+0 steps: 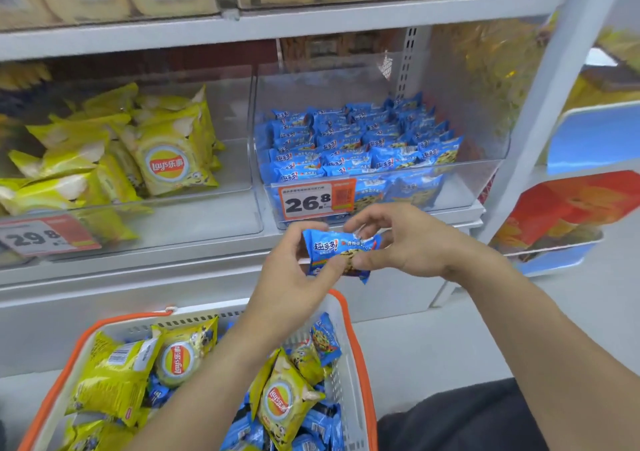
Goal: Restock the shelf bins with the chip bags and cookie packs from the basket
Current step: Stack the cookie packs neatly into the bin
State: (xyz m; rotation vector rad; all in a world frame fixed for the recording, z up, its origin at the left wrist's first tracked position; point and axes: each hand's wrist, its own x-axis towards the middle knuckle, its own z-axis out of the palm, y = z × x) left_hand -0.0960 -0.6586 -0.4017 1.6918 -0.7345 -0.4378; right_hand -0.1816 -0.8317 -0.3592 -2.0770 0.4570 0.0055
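A blue cookie pack (337, 251) is held between both hands just below the shelf edge. My left hand (294, 277) pinches its left end and my right hand (408, 242) pinches its right end. Straight above stands the clear right bin (485, 180), filled with rows of blue cookie packs (360, 145). The clear left bin (194, 215) holds yellow chip bags (166, 156). Under my left forearm sits the white basket with an orange rim (356, 346), holding yellow chip bags (280, 402) and blue cookie packs (323, 339).
Price tags reading 26.8 (317, 201) and 29.8 (41, 237) hang on the bin fronts. A higher shelf (311, 14) carries beige packs. A white upright post (554, 86) bounds the shelf at right, with a colourful display stand (571, 208) beyond it.
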